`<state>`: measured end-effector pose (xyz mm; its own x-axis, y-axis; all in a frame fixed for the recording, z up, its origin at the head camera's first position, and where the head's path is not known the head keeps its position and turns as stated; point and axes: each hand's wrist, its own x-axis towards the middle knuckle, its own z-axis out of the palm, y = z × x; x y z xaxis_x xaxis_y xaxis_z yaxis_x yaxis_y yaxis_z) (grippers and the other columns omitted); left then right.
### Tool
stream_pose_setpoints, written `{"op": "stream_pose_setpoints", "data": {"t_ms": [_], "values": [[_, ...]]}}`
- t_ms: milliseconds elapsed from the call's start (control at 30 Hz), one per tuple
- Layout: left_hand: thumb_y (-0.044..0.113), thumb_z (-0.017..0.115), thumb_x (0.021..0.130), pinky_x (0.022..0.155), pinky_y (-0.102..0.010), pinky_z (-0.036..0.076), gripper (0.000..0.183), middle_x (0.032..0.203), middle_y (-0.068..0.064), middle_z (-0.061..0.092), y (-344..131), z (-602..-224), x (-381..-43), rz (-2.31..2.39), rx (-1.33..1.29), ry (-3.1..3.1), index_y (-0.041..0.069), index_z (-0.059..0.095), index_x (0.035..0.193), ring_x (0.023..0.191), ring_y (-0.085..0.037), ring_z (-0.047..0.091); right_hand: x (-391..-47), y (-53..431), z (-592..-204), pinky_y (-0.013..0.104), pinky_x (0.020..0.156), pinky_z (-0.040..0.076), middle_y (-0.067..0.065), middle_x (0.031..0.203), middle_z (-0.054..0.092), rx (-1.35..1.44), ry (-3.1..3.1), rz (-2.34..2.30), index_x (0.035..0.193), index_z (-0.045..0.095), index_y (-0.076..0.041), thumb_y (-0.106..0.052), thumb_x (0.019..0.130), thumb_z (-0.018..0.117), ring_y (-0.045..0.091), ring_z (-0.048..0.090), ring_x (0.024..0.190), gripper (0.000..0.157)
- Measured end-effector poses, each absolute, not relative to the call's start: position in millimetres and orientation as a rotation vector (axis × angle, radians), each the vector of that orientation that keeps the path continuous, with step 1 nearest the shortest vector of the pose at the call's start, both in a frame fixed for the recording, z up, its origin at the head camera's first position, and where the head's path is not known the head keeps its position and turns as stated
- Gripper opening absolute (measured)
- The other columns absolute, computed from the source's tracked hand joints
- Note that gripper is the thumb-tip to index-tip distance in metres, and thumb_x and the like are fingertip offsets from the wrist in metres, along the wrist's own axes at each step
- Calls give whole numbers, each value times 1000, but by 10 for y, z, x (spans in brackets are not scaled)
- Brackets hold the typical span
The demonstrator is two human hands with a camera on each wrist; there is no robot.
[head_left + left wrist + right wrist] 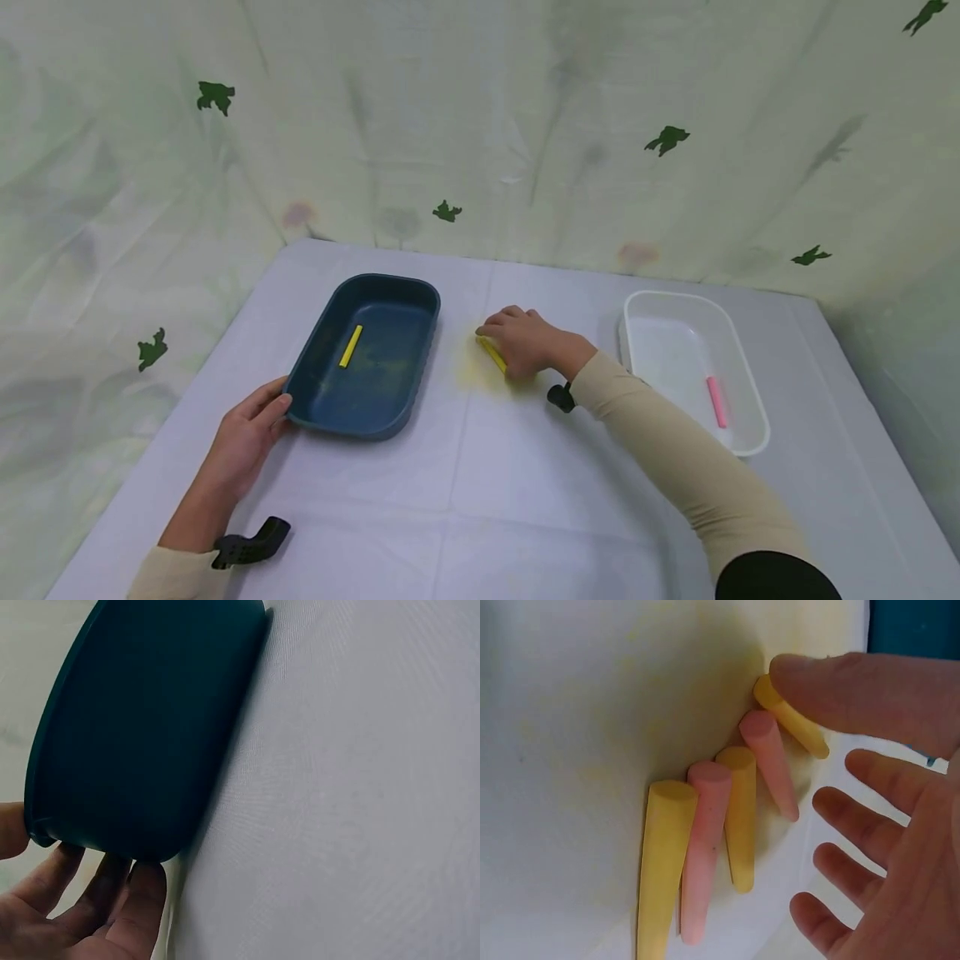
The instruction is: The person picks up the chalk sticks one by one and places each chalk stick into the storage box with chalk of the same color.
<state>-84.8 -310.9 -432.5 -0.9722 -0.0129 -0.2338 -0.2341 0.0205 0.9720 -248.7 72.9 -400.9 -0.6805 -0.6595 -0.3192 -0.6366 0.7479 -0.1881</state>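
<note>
My left hand [247, 433] grips the near left corner of a dark blue tray [423, 367], thumb at the rim and fingers against the outer wall [142, 735]. One yellow chalk stick [350, 346] lies inside that tray. Between the two trays, my right hand [528, 342] reaches over a row of yellow and pink chalk sticks on the cloth. Its thumb [855, 690] overlaps the yellow chalk stick [802, 727] at the row's end, while the fingers are spread apart beside it. Nearest that one is a pink chalk stick [772, 765]; in the head view the hand hides most of the row.
A white tray [750, 400] stands on the right with a pink chalk stick [716, 402] inside. Yellow dust [472, 371] marks the white tablecloth [375, 517] by the row. Behind the table hangs a pale curtain [495, 125] with dark green leaf shapes.
</note>
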Motion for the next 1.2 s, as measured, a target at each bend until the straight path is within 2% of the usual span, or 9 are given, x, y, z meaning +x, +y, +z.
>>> {"op": "stream_pose_setpoints", "data": {"t_ms": [167, 367, 433, 667, 767, 833, 933, 1200], "values": [[34, 49, 104, 88, -1, 42, 70, 127, 23, 44, -3113, -4346, -856, 2087, -209, 2112, -5, 19, 155, 112, 19, 51, -2527, 762, -4020, 58, 116, 30, 7, 154, 42, -968, 2579, -49, 150, 43, -17, -21, 84, 66, 32, 29, 147, 70], [30, 48, 105, 90, -1, 42, 66, 126, 23, 48, -3115, -4369, -842, 2129, -153, 2097, -6, 21, 153, 113, 17, 52, -2558, 780, -4051, 57, 112, 32, 9, 153, 42, -973, 2559, -98, 148, 47, -26, -21, 84, 68, 34, 30, 145, 68], [31, 48, 105, 90, -1, 42, 67, 131, 18, 46, -3115, -4360, -840, 2108, -148, 2111, -5, 21, 154, 113, 18, 51, -2566, 775, -4056, 58, 112, 32, 9, 153, 41, -975, 2551, -85, 147, 47, -28, -22, 85, 67, 34, 30, 145, 66], [32, 48, 105, 90, -1, 41, 67, 133, 19, 45, -3127, -4360, -846, 2085, -147, 2131, -4, 21, 154, 113, 21, 50, -2577, 768, -4030, 57, 112, 32, 9, 153, 40, -953, 2540, -106, 146, 48, -28, -21, 83, 70, 34, 30, 145, 68], [37, 46, 105, 90, -1, 41, 69, 145, 3, 43, -3123, -4356, -844, 2000, -183, 2211, -2, 21, 155, 113, 22, 47, -2582, 772, -4040, 57, 112, 32, 8, 153, 40, -952, 2541, -112, 146, 48, -29, -21, 82, 69, 34, 31, 144, 68], [43, 44, 104, 89, -1, 41, 71, 155, -9, 35, -3113, -4340, -842, 1886, -230, 2299, 1, 21, 157, 115, 22, 44, -2588, 779, -4046, 57, 112, 32, 7, 153, 40, -960, 2545, -112, 146, 48, -29, -21, 82, 69, 33, 31, 144, 68], [48, 41, 104, 88, 0, 40, 71, 160, -22, 27, -3090, -4313, -837, 1724, -278, 2415, 4, 22, 157, 117, 21, 40, -2598, 788, -4051, 57, 111, 33, 8, 152, 40, -972, 2545, -115, 146, 49, -29, -22, 82, 68, 34, 31, 144, 67], [47, 40, 105, 85, 0, 40, 69, 159, -24, 29, -3075, -4288, -805, 1654, -308, 2463, 5, 24, 157, 116, 22, 38, -2602, 761, -4028, 58, 114, 30, 6, 151, 46, -953, 2543, -181, 147, 47, -26, -28, 82, 69, 32, 30, 145, 69]]}}
